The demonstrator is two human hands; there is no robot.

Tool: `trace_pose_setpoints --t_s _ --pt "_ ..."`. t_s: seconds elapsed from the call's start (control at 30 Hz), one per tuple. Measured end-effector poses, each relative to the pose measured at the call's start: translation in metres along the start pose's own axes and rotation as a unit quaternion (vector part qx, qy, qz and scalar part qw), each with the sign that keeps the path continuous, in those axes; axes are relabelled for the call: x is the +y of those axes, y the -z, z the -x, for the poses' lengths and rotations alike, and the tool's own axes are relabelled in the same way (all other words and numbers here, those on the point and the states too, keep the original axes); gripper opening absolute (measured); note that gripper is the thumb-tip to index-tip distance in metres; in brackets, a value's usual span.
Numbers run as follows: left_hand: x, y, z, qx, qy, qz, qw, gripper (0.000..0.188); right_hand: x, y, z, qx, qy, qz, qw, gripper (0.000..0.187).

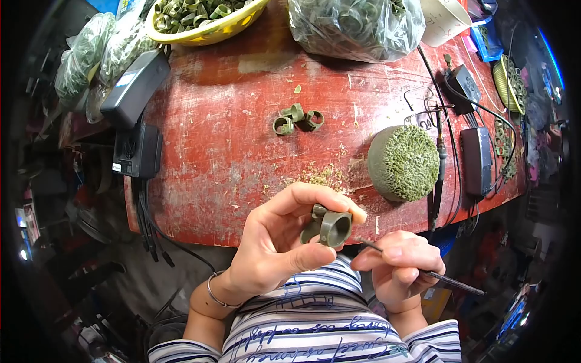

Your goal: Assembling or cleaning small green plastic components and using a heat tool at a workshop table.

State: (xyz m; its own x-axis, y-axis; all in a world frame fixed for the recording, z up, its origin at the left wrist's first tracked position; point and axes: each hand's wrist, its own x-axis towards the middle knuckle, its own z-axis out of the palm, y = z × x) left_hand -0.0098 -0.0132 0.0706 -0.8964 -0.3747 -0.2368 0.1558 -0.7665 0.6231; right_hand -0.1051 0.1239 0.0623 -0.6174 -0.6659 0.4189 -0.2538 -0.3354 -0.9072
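My left hand pinches a dark green ring-shaped piece between thumb and fingers, just past the table's near edge. Another green part sits behind the ring, mostly hidden by the fingers. Closed around a thin dark pen-like tool, my right hand is at the right of the ring. The tool's tip points at the ring's opening; whether it touches cannot be told. Farther off, a few similar green rings lie together on the red table.
Green shavings lie beyond my hands. A round block with a rough green top stands to the right. A yellow basket and a clear plastic bag hold green pieces at the back. Black boxes and cables flank the table.
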Motion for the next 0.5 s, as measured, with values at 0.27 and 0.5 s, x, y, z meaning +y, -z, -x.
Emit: trace_pose_setpoints --t_s 0.27,0.5 --pt "-0.003 -0.001 -0.004 0.004 -0.017 -0.029 0.999 0.043 0.001 -0.004 0.003 0.032 -0.024 0.033 0.999 0.022" --pt "-0.003 0.005 -0.002 -0.034 -0.142 -0.221 0.964 0.037 -0.007 -0.002 -0.002 -0.033 -0.078 -0.009 0.996 0.018"
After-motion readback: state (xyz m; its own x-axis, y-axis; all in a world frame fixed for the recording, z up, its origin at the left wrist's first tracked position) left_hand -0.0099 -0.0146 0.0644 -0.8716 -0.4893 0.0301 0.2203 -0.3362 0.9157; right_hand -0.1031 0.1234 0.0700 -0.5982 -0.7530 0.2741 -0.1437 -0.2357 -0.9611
